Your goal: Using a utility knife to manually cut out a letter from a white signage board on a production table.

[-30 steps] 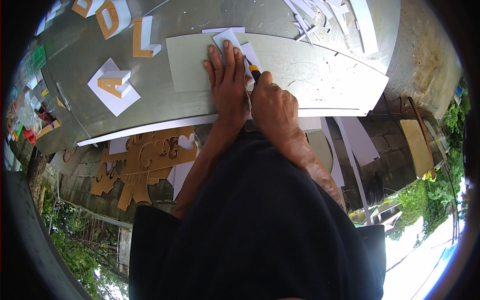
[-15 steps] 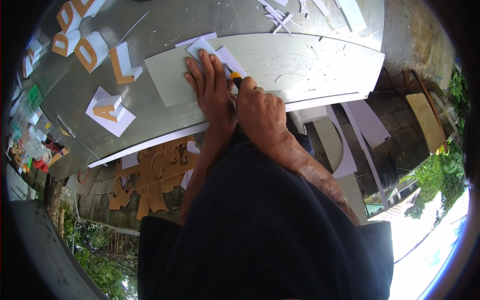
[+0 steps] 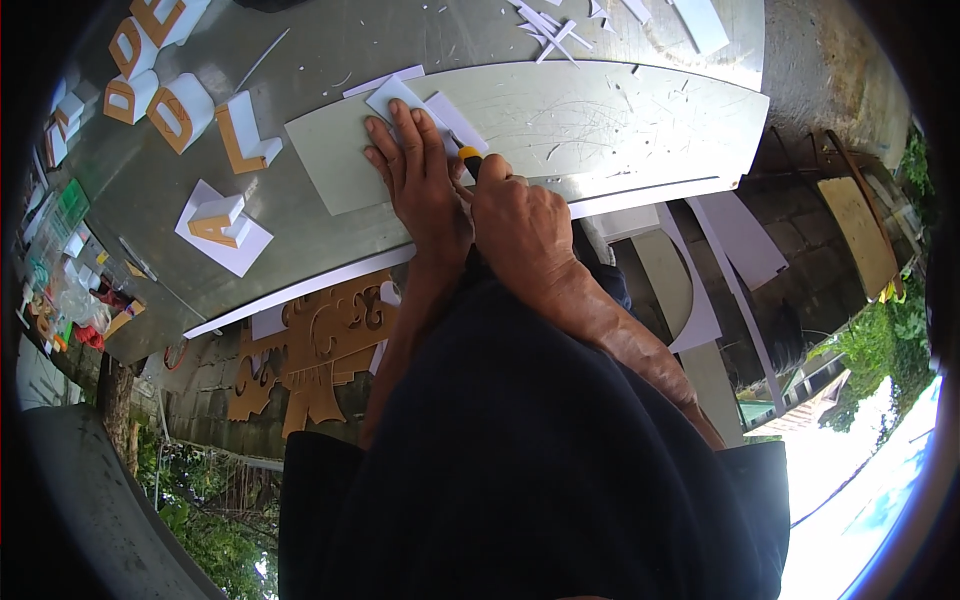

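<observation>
My left hand (image 3: 420, 185) lies flat, fingers spread, pressing a small white foam piece (image 3: 395, 100) onto a pale grey cutting mat (image 3: 600, 120). My right hand (image 3: 520, 225) sits just right of it, shut on a yellow-and-black utility knife (image 3: 470, 160) whose tip points at the white piece beside my left fingers. The blade itself is hidden between the hands. Both forearms come up from my dark shirt at the lower edge.
Orange-and-white foam letters (image 3: 170, 105) stand at the table's far left; one letter (image 3: 220, 222) rests on a white sheet. White offcut strips (image 3: 550, 20) lie at the top. A carved orange ornament (image 3: 320, 345) and white panels (image 3: 740, 240) lean below the table edge (image 3: 300, 290).
The view has shifted slightly, so the table and hands sit lower and more to the right in frame. Both hands keep their grip and position on the white piece.
</observation>
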Tool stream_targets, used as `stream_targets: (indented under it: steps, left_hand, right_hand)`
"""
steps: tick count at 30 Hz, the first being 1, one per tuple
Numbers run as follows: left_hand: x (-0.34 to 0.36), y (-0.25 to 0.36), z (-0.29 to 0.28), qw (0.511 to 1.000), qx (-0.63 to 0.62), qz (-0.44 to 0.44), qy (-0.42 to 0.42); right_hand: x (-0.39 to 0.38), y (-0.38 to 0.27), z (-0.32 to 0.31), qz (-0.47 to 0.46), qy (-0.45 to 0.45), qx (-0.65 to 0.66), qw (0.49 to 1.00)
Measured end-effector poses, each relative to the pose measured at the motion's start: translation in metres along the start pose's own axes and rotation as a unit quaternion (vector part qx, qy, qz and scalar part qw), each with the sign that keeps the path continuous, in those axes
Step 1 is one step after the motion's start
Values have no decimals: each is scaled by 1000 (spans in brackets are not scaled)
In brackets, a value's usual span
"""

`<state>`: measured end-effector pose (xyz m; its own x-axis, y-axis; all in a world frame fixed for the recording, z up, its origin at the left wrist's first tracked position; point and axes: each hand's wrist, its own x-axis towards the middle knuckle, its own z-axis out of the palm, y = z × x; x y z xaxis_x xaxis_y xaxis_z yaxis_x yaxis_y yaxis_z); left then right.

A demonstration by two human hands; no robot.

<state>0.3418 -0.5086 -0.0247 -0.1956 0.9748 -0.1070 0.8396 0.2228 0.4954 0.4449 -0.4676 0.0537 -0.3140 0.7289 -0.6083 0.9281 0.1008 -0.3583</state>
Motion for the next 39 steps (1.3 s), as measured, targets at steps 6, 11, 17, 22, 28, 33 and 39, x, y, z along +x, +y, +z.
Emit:
stream_targets:
  steps: [6,11,17,22,28,33,39]
  left_hand:
    - [1,1,-1,1000,-4,0,1]
    - [-1,-2,2,1000,-8,5,19]
    - [0,-1,3,1000,-7,7,22]
    - [-2,-3,0,999,-21,-6,28]
    - [-5,-3,3,999,-25,6,32]
    - [-3,-4,4,998,-31,7,49]
    - [-3,-5,6,998,-34,6,51]
  right_hand:
    - [-1,-1,-2,5,-6,-4,1000]
    - [2,8,-8,-1,-26,38,999]
    - [-4,27,1,-16,2,94,995]
    - [-9,18,-1,-16,127,138,982]
    - [21,27,4,-54,71,113,990]
    - [32,24,5,-43,69,104,991]
    - [34,22,4,-28,46,101,993]
